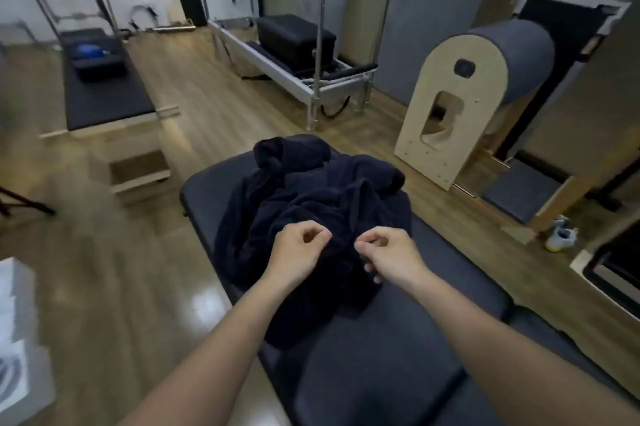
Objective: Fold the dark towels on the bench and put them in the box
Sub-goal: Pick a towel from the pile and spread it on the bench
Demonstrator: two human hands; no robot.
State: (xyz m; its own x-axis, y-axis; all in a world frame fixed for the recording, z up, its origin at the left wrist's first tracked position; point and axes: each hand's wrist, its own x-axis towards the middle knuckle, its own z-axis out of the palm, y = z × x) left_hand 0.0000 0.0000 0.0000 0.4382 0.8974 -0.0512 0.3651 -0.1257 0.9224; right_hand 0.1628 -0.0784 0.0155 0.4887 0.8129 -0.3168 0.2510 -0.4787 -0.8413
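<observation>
A crumpled heap of dark navy towels lies on the far half of a black padded bench. My left hand rests on the near side of the heap, fingers curled and pinching the cloth. My right hand is just beside it, thumb and fingers likewise pinching a fold of the same towel. The two hands are a few centimetres apart. A white box shows at the left edge, blurred and partly cut off.
Wooden floor runs left of the bench. A padded table with a blue ball stands far left, a metal-framed reformer at the back, a wooden ladder barrel at the right, and shoes on the floor.
</observation>
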